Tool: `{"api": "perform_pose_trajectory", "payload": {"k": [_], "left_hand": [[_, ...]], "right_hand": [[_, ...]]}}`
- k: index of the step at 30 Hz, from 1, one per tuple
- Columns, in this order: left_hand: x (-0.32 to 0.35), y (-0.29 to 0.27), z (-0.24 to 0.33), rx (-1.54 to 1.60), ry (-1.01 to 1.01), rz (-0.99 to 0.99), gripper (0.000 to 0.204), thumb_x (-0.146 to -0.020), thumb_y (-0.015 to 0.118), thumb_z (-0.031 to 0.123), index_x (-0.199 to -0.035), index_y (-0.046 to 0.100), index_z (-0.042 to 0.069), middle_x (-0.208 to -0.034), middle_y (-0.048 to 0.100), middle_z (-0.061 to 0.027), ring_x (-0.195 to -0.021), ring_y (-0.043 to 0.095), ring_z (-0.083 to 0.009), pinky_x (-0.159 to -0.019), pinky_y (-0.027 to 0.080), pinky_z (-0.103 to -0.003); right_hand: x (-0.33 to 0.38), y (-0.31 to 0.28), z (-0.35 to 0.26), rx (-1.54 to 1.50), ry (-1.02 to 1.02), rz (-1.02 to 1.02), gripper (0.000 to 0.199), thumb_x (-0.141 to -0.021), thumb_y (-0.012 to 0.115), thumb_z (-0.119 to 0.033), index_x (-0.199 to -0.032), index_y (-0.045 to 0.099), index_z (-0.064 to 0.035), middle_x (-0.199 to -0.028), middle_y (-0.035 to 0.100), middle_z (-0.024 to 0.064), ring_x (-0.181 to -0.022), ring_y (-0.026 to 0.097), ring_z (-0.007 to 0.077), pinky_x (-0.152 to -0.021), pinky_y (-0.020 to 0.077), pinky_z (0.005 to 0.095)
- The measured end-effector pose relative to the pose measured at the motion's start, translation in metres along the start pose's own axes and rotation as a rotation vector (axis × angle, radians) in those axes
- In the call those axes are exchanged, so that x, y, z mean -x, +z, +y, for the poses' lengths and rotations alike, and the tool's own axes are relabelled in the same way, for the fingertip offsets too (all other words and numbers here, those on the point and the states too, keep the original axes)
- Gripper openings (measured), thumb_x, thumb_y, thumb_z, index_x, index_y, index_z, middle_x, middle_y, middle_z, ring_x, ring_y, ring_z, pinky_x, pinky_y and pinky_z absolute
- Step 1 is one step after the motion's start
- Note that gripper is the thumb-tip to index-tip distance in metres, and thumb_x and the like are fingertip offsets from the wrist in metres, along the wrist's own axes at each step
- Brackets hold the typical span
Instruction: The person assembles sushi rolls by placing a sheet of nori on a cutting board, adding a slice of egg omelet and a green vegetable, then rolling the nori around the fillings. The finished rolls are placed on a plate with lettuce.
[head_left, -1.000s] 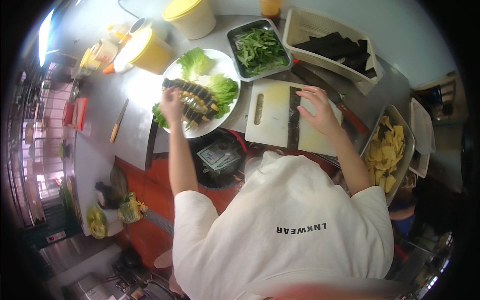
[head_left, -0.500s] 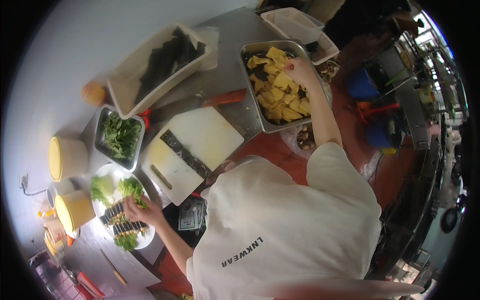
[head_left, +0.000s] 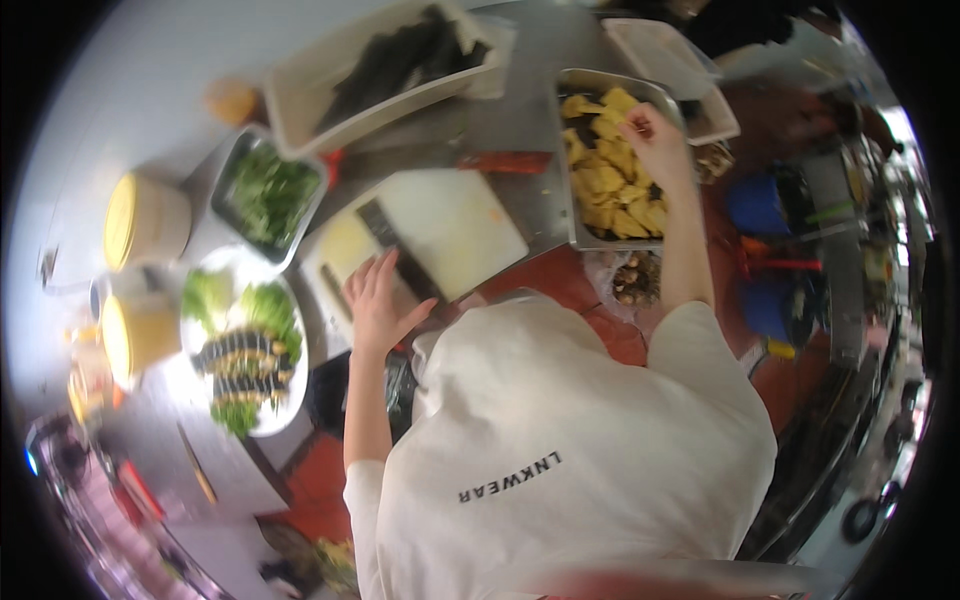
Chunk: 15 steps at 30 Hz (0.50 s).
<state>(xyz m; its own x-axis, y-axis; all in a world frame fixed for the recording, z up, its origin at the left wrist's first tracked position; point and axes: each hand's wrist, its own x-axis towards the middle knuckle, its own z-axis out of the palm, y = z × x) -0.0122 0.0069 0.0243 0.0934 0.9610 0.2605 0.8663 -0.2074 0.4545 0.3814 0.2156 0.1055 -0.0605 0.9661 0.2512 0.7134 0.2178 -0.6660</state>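
Observation:
My left hand (head_left: 378, 300) lies with its fingers spread and thumb out over the near left part of a white cutting board (head_left: 470, 225). Under and beside its fingers runs a dark flat strip (head_left: 408, 270), partly covered; whether they touch is unclear. A shorter greenish strip (head_left: 329, 280) lies along the board's left side. My right hand (head_left: 655, 140) is above a metal tray (head_left: 562, 150) of yellow, thin, irregular pieces (head_left: 620, 190). Its fingers are curled together, and what they hold, if anything, cannot be made out.
Left of the board, a white oval plate (head_left: 293, 395) bears lettuce and dark-and-yellow rolls. Behind it stands a metal tray of green leaves (head_left: 268, 195). A cleaver (head_left: 505, 162) lies beyond the board, near a pale tub (head_left: 300, 110) of dark strips. A small knife (head_left: 197, 465) rests front left.
My left hand has left the plate's rolls and moved right onto the cutting board. My right hand stays at the tray of yellow pieces, slightly raised. The view has shifted.

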Motion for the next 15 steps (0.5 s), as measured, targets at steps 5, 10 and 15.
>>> {"api": "perform_pose_trajectory", "payload": {"k": [5,10,15], "left_hand": [[0.008,0.001,0.000,-0.035,-0.080,-0.049,0.104,-0.058,0.080,0.053,-0.139,0.039,0.004,-0.128,0.054,-0.0157,-0.125,0.041,-0.0373,-0.106,0.023,-0.050],[0.008,0.005,-0.002,0.026,-0.125,-0.022,0.119,-0.051,0.083,0.053,-0.143,0.029,0.001,-0.134,0.049,-0.0140,-0.130,0.036,-0.0362,-0.109,0.019,-0.053],[0.011,0.009,-0.004,-0.025,-0.125,0.016,0.127,-0.046,0.082,0.061,-0.142,0.029,-0.002,-0.135,0.048,-0.0144,-0.127,0.039,-0.0369,-0.108,0.021,-0.052]], "right_hand": [[0.021,0.074,-0.077,-0.362,-0.139,-0.405,0.015,-0.084,0.070,-0.011,-0.094,0.060,-0.0053,-0.081,0.066,0.0030,-0.076,0.063,0.0093,-0.067,0.0501,0.0248],[0.059,0.180,-0.127,-0.643,-0.210,-1.067,0.015,-0.082,0.070,-0.012,-0.093,0.062,-0.0047,-0.087,0.066,0.0036,-0.083,0.062,0.0122,-0.076,0.0493,0.0275],[0.078,0.235,-0.119,-0.381,-0.762,-0.717,0.015,-0.073,0.068,-0.009,-0.087,0.063,-0.0062,-0.080,0.056,0.0098,-0.081,0.056,0.0305,-0.079,0.0461,0.0411]]}}
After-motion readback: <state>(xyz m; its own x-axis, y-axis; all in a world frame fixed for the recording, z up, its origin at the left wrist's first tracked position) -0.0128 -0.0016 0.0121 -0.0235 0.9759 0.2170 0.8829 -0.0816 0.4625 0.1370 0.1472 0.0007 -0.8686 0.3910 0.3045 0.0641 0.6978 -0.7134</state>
